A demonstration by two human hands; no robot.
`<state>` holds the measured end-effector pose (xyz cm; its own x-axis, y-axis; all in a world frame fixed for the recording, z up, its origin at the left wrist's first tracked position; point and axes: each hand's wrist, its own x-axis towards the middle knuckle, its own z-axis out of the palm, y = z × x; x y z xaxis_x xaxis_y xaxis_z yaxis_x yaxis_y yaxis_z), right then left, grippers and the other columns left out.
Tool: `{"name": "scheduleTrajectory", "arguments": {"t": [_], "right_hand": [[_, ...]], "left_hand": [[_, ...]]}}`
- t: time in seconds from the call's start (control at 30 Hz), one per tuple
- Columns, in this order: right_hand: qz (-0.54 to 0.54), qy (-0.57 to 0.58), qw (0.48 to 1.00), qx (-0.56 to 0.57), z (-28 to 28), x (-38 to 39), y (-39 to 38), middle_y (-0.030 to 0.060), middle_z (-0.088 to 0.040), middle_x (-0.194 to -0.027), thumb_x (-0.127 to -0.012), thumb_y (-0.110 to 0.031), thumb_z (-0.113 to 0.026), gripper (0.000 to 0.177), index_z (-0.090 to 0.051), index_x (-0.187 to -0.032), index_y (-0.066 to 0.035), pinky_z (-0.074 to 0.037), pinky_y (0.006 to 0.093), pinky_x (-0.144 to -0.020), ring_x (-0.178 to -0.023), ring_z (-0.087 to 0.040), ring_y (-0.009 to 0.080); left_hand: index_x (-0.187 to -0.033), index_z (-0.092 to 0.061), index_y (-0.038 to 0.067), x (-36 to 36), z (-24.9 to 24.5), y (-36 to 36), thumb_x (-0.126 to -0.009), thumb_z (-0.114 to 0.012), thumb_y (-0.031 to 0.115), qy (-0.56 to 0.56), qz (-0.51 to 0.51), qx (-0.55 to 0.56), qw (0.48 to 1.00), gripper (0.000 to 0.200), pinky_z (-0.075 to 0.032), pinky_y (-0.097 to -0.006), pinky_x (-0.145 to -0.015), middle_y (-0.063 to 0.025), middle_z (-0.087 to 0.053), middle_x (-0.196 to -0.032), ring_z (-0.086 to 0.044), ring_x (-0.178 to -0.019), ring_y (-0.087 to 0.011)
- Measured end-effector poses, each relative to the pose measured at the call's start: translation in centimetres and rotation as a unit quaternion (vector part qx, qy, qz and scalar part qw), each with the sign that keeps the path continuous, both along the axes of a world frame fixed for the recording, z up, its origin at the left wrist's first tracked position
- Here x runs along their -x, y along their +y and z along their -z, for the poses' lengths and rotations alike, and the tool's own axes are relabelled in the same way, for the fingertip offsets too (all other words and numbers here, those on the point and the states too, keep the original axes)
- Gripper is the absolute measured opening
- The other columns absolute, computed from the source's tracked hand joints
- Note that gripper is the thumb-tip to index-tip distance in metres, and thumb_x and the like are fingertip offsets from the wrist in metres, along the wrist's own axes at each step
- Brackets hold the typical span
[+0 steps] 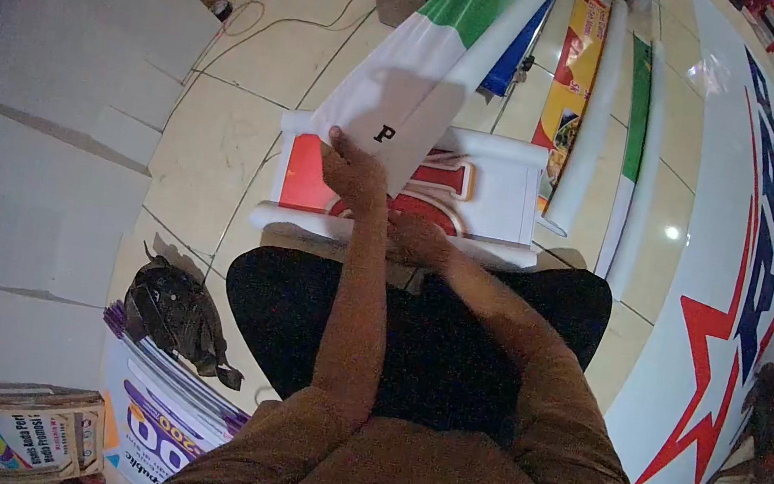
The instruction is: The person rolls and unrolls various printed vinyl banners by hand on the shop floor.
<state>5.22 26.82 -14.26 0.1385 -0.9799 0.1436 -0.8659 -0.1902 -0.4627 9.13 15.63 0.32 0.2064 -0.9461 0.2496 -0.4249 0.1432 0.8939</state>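
Note:
A long green-and-white banner [397, 82] with a black letter P slants across the middle, its near end raised over another printed banner. My left hand [354, 173] is closed on the near end of this banner, with the thumb on its face. Below it lies the red-and-white banner [504, 203], both long edges rolled up. My right hand [416, 239] is beside my left wrist, over the near roll of that lower banner. Its fingers look curled, but what they hold is partly hidden behind my left forearm.
To the right lie a yellow-and-red banner [575, 79], a narrow green-and-white banner [631, 159] and a large white banner with a red star [704, 384]. A black bag [179, 310] sits at the left on the tiled floor [221, 140]. Cables run along the back left.

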Motion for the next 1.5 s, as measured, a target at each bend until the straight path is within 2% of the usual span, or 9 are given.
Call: {"name": "scheduleTrajectory", "arguments": {"t": [0.1,0.2,0.4,0.5,0.53,0.63,0.7,0.97,1.5], "right_hand": [[0.067,-0.001,0.969,-0.239,-5.9,3.6,-3.9,0.0196,-0.060,-0.116,-0.078,-0.039,-0.061,0.057,-0.052,-0.122,-0.003,-0.048,0.0418,-0.090,-0.105,-0.059,0.0360],[0.145,-0.040,0.988,-0.036,-7.7,6.7,-4.6,0.0186,-0.059,-0.119,-0.079,-0.042,-0.061,0.055,-0.056,-0.119,-0.004,-0.046,0.0435,-0.093,-0.106,-0.058,0.0359],[0.085,0.122,0.985,0.082,-1.0,3.3,-2.1,0.0210,-0.058,-0.118,-0.080,-0.043,-0.060,0.058,-0.054,-0.119,0.000,-0.041,0.0471,-0.098,-0.112,-0.054,0.0362],[0.097,0.101,0.978,-0.154,-2.3,1.0,-0.3,0.0309,-0.059,-0.103,-0.081,-0.027,-0.054,0.048,-0.055,-0.116,0.006,-0.049,0.0604,-0.077,-0.087,-0.063,0.0404],[0.058,0.059,0.992,-0.099,-0.4,1.7,-0.2,0.0284,-0.053,-0.116,-0.075,-0.033,-0.062,0.054,-0.057,-0.115,0.004,-0.044,0.0634,-0.082,-0.098,-0.057,0.0430],[0.142,0.110,0.982,0.057,-4.1,3.1,1.2,0.0253,-0.041,-0.135,-0.070,-0.060,-0.062,0.084,-0.047,-0.128,-0.001,-0.025,0.0614,-0.102,-0.126,-0.036,0.0419],[0.190,0.140,0.970,-0.055,-6.1,3.4,1.2,0.0174,-0.037,-0.138,-0.058,-0.051,-0.074,0.081,-0.053,-0.122,-0.005,-0.029,0.0521,-0.104,-0.127,-0.034,0.0381],[0.061,-0.024,0.984,-0.165,3.2,5.3,0.2,0.0191,-0.043,-0.137,-0.085,-0.043,-0.056,0.061,-0.045,-0.133,-0.008,-0.033,0.0459,-0.105,-0.126,-0.041,0.0359],[0.144,0.141,0.978,-0.062,-0.6,7.9,-1.0,0.0209,-0.049,-0.131,-0.079,-0.023,-0.055,0.051,-0.051,-0.127,-0.003,-0.037,0.0458,-0.103,-0.123,-0.044,0.0365]], "left_hand": [[-0.093,-0.052,-0.011,-1.0,0.1,0.7,-0.100,-0.036,0.032,0.043,0.021,-0.020,0.999,0.046,-0.045,-0.0483,-0.067,-0.0298,-0.060,-0.083,-0.058,-0.076,-0.0448],[-0.099,-0.052,-0.011,-1.5,1.3,1.5,-0.100,-0.035,0.031,0.057,0.021,-0.035,0.998,0.045,-0.047,-0.0451,-0.070,-0.0290,-0.060,-0.089,-0.060,-0.080,-0.0403],[-0.107,-0.051,-0.011,-2.5,0.5,3.2,-0.101,-0.034,0.029,0.130,0.039,-0.039,0.990,0.044,-0.049,-0.0411,-0.078,-0.0261,-0.060,-0.097,-0.061,-0.085,-0.0357],[-0.104,-0.053,-0.011,-3.1,-1.1,4.2,-0.100,-0.036,0.034,0.138,0.041,-0.034,0.989,0.048,-0.049,-0.0400,-0.073,-0.0237,-0.061,-0.093,-0.060,-0.080,-0.0321],[-0.104,-0.053,-0.011,-3.3,-0.6,4.1,-0.100,-0.036,0.034,0.138,0.040,-0.035,0.989,0.048,-0.049,-0.0400,-0.073,-0.0237,-0.061,-0.093,-0.060,-0.080,-0.0321],[-0.105,-0.053,-0.010,-4.4,2.2,4.0,-0.100,-0.038,0.035,0.154,0.028,-0.055,0.986,0.048,-0.050,-0.0391,-0.072,-0.0226,-0.061,-0.093,-0.061,-0.080,-0.0300],[-0.107,-0.051,-0.011,-4.8,2.1,4.2,-0.101,-0.034,0.029,0.174,0.026,-0.075,0.982,0.044,-0.048,-0.0406,-0.077,-0.0248,-0.060,-0.095,-0.060,-0.084,-0.0336],[-0.109,-0.050,-0.011,-6.8,0.3,6.5,-0.101,-0.034,0.033,0.133,0.027,-0.103,0.985,0.048,-0.047,-0.0400,-0.078,-0.0256,-0.059,-0.098,-0.060,-0.087,-0.0340],[-0.093,-0.055,-0.004,-10.4,-0.9,9.6,-0.099,-0.040,0.036,0.122,0.015,-0.055,0.991,0.043,-0.046,-0.0328,-0.063,-0.0097,-0.058,-0.077,-0.053,-0.067,-0.0157]]}}
